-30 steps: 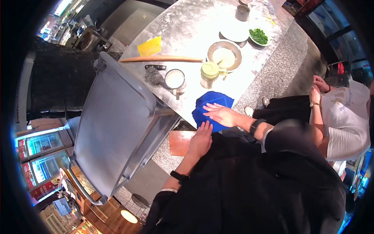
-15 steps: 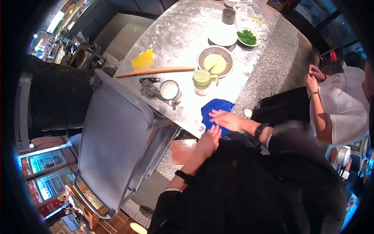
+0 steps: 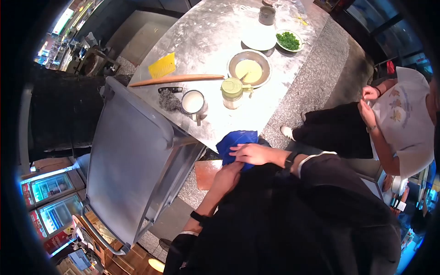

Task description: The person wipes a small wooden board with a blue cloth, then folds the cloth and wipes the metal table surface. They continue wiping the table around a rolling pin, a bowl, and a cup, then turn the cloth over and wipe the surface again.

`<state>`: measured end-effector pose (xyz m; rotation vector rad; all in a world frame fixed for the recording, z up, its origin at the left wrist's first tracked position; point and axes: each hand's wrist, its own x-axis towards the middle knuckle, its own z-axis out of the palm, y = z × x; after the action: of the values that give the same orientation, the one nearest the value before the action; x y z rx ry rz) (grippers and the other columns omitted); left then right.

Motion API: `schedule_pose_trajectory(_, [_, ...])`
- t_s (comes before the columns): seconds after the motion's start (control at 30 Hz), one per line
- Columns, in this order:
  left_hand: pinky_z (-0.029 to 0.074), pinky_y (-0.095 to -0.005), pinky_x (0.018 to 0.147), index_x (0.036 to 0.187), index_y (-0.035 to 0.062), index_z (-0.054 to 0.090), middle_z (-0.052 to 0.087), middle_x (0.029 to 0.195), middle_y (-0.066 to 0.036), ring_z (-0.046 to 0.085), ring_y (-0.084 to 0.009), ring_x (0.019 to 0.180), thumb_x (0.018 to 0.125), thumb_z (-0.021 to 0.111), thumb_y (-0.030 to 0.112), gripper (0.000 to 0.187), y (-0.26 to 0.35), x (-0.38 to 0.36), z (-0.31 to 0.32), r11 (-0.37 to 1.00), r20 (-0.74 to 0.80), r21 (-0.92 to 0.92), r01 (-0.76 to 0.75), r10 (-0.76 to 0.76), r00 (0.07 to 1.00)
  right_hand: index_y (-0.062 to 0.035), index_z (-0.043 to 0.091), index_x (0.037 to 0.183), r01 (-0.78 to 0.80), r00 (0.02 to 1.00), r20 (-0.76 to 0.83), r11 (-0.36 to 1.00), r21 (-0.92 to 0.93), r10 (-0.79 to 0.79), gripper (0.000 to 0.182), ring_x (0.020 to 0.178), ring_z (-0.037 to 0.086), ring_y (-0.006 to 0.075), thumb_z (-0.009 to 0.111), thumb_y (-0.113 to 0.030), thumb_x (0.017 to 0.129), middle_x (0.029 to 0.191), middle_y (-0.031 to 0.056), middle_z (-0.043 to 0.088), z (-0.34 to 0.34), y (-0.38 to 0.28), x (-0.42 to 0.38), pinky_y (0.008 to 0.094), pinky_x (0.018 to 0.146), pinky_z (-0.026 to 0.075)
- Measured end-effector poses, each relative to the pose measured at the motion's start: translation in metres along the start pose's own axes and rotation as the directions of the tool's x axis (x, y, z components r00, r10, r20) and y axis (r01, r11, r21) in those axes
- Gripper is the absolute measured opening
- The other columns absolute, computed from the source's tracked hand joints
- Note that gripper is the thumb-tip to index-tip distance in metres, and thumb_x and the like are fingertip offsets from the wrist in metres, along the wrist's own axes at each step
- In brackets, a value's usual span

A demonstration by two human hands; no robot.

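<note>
A blue cloth (image 3: 237, 137) lies bunched over the near corner of the floured metal table, close against my body. My right hand (image 3: 253, 154) rests across it, fingers stretched out and fairly flat. Just below, my left hand (image 3: 227, 178) has its fingers closed at the cloth's near edge; its fingertips are partly hidden by the right hand. Beyond the cloth stand a glass jar with a green lid (image 3: 232, 94) and a mug of white liquid (image 3: 193, 101). A metal bowl (image 3: 231, 62) holds a pale yellow mixture and a utensil.
A wooden rolling pin (image 3: 178, 80), a yellow scraper (image 3: 162, 67) and a black-handled tool (image 3: 170, 90) lie on the table (image 3: 183, 46). Farther back are a bowl of chopped greens (image 3: 289, 41) and a grey cup (image 3: 266, 15). A grey cart (image 3: 128, 151) stands left; another person (image 3: 396, 114) stands right.
The cloth has shifted toward my body and is more bunched. My hands have come together, the left fingers sliding under the right hand. The view has shifted slightly; the other person has moved their hands.
</note>
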<state>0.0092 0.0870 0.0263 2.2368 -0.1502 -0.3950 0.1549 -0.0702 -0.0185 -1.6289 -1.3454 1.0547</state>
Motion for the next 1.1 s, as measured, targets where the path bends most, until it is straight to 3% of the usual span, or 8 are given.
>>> schedule_pose_trajectory(0.13, [0.050, -0.0428, 0.087, 0.119, 0.0003, 0.056, 0.059, 0.118, -0.022, 0.060, -0.0366, 0.101, 0.084, 0.057, 0.006, 0.036, -0.002, 0.012, 0.003, 0.994, -0.207, 0.064, -0.088, 0.099, 0.973, -0.0035, 0.064, 0.098, -0.118, 0.982, -0.142, 0.992, 0.039, 0.122, 0.019, 0.138, 0.035, 0.0298, 0.048, -0.013, 0.094, 0.133, 0.0119, 0.056, -0.024, 0.014, -0.019, 0.0459, 0.115, 0.022])
schedule_pose_trajectory(0.33, [0.046, -0.0422, 0.093, 0.117, -0.0074, 0.056, 0.057, 0.121, -0.025, 0.056, -0.0378, 0.108, 0.080, 0.061, 0.008, 0.040, -0.004, 0.017, 0.012, 0.905, -0.325, 0.403, 0.134, 0.005, 0.946, -0.0026, 0.063, 0.109, -0.109, 0.959, -0.270, 0.992, -0.061, 0.089, 0.026, 0.139, 0.032, 0.0314, 0.045, -0.018, 0.096, 0.139, 0.0147, 0.049, -0.007, 0.003, 0.033, 0.0444, 0.115, 0.023])
schedule_pose_trajectory(0.5, [0.042, -0.0419, 0.099, 0.120, -0.0063, 0.054, 0.054, 0.124, -0.023, 0.053, -0.0354, 0.113, 0.078, 0.063, 0.012, 0.046, 0.004, 0.004, 0.001, 0.895, -0.003, 0.359, 0.265, -0.283, 0.959, -0.0005, 0.056, 0.125, -0.023, 0.977, -0.215, 1.000, -0.018, 0.019, 0.035, 0.140, 0.029, 0.0327, 0.047, -0.013, 0.094, 0.144, 0.0178, 0.042, 0.025, -0.010, 0.025, 0.0448, 0.115, 0.022])
schedule_pose_trajectory(0.57, [0.038, -0.0468, 0.103, 0.121, -0.0049, 0.053, 0.049, 0.128, -0.025, 0.048, -0.0394, 0.118, 0.077, 0.064, 0.012, 0.048, -0.004, 0.000, 0.014, 0.886, -0.228, 0.450, 0.110, -0.005, 0.974, -0.0015, 0.046, 0.136, -0.088, 0.976, -0.215, 0.928, -0.361, 0.009, 0.045, 0.141, 0.026, 0.0325, 0.048, -0.014, 0.092, 0.150, 0.0178, 0.032, 0.017, -0.019, 0.002, 0.0450, 0.116, 0.021])
schedule_pose_trajectory(0.6, [0.038, -0.0468, 0.103, 0.121, -0.0049, 0.053, 0.049, 0.128, -0.025, 0.048, -0.0394, 0.118, 0.077, 0.064, 0.012, 0.048, -0.006, 0.003, 0.016, 0.885, -0.225, 0.453, 0.107, -0.003, 0.974, -0.0025, 0.035, 0.143, -0.162, 0.971, -0.235, 0.845, -0.509, 0.045, 0.055, 0.142, 0.023, 0.0332, 0.048, -0.017, 0.092, 0.152, 0.0191, 0.025, 0.016, -0.014, -0.010, 0.0452, 0.116, 0.021])
schedule_pose_trajectory(0.73, [0.031, -0.0531, 0.109, 0.119, -0.0043, 0.056, 0.046, 0.132, -0.026, 0.041, -0.0429, 0.127, 0.078, 0.064, 0.014, 0.046, -0.010, 0.031, 0.015, 0.886, -0.196, 0.463, -0.035, 0.141, 0.970, -0.0001, 0.028, 0.145, -0.418, 0.870, -0.459, 0.760, -0.498, 0.178, 0.062, 0.141, 0.022, 0.0366, 0.049, -0.024, 0.091, 0.151, 0.0229, 0.025, 0.011, -0.015, -0.033, 0.0456, 0.116, 0.020])
schedule_pose_trajectory(0.83, [0.031, -0.0542, 0.109, 0.117, -0.0064, 0.055, 0.050, 0.126, -0.028, 0.044, -0.0430, 0.124, 0.081, 0.062, 0.020, 0.045, -0.013, 0.050, 0.024, 0.818, -0.251, 0.573, -0.054, 0.237, 0.939, 0.0029, 0.028, 0.144, -0.443, 0.865, -0.456, 0.747, -0.496, 0.210, 0.065, 0.142, 0.020, 0.0372, 0.050, -0.023, 0.089, 0.151, 0.0238, 0.024, 0.002, -0.015, -0.024, 0.0451, 0.116, 0.020])
schedule_pose_trajectory(1.1, [0.022, -0.0528, 0.112, 0.134, -0.0077, 0.042, 0.038, 0.140, -0.032, 0.034, -0.0418, 0.134, 0.092, 0.049, 0.032, 0.058, -0.020, 0.041, 0.011, 0.802, -0.323, 0.505, 0.319, -0.167, 0.932, 0.0053, 0.041, 0.136, -0.237, 0.964, -0.246, 0.727, -0.644, 0.097, 0.058, 0.138, 0.033, 0.0303, 0.050, -0.018, 0.084, 0.147, 0.0205, 0.036, -0.032, -0.009, 0.063, 0.0385, 0.114, 0.026])
